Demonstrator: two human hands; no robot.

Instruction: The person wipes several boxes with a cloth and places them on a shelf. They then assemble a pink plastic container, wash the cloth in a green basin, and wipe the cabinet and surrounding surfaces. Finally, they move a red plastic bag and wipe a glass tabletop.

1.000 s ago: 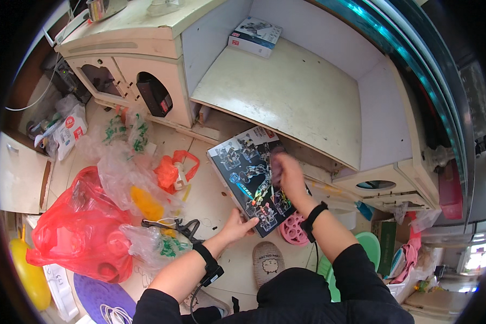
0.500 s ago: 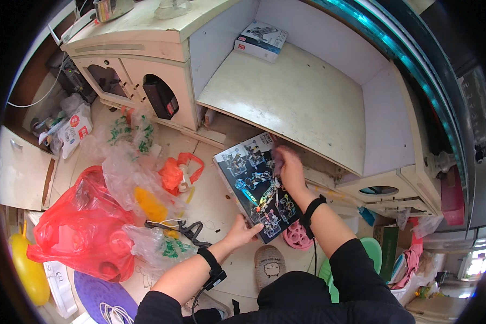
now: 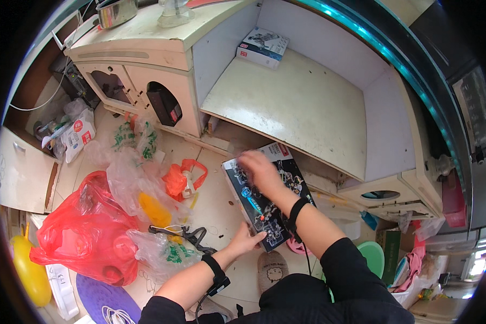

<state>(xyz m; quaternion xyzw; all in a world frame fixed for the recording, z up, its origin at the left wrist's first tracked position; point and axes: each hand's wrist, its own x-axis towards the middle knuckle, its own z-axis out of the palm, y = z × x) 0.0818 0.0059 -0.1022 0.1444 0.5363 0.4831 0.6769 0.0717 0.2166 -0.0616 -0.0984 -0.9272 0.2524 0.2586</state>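
Since a moment ago our right hand (image 3: 260,171) has slid up across the dark box (image 3: 264,195) at centre frame; our left hand (image 3: 247,240) grips its near corner. Beyond, another box (image 3: 262,47) lies on the shelf (image 3: 297,108).

The box (image 3: 267,202) is showing glossy printed cardboard, dark and smooth. The shelf (image 3: 302,102) is looking like painted wood, matt cream, scuffed and stained. The red bag (image 3: 86,232) is gleaming as thin, crinkled plastic, and the clear bags (image 3: 137,186) are shining likewise. The floor (image 3: 216,200) is appearing as smooth, dull, dirty tile.
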